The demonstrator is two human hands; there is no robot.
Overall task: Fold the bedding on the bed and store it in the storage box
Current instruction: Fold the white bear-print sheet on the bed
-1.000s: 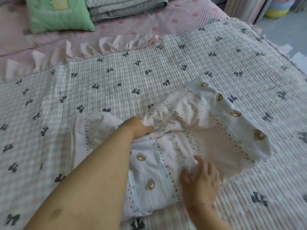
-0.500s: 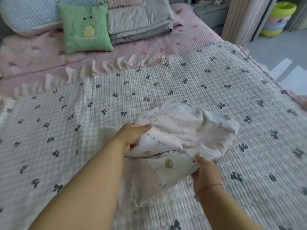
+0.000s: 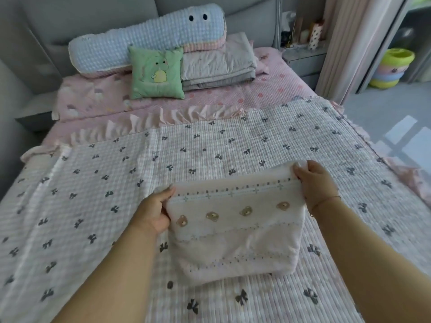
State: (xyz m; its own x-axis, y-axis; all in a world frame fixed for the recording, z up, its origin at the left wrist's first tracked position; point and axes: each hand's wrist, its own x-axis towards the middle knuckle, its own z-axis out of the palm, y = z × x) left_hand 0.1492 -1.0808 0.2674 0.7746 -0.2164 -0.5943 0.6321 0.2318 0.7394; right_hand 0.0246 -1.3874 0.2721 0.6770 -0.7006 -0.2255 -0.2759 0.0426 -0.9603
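Lower centre of the frame: a folded pale pink cloth with a row of brown bear faces and dotted bands [image 3: 235, 231] is held by its two upper corners, the left hand [image 3: 152, 212] with its grip curled round the left corner and the right hand [image 3: 313, 183] pinching the right corner, the cloth's lower edge just above or touching a white quilted bedspread printed with dark bows [image 3: 98, 183]. Upper frame: a pink ruffled sheet [image 3: 233, 96] carries a green square cushion [image 3: 156, 73], a long pale blue plush bolster with two dark eyes [image 3: 144, 39] and a stack of folded grey quilts [image 3: 217, 64] against a grey padded headboard [image 3: 93, 15]. Upper right: a grey bedside cabinet bearing small items [image 3: 300, 59], a pale curtain [image 3: 345, 47], and stacked yellow, pink and blue plastic basins [image 3: 391, 68] on the grey floor [image 3: 384, 106].
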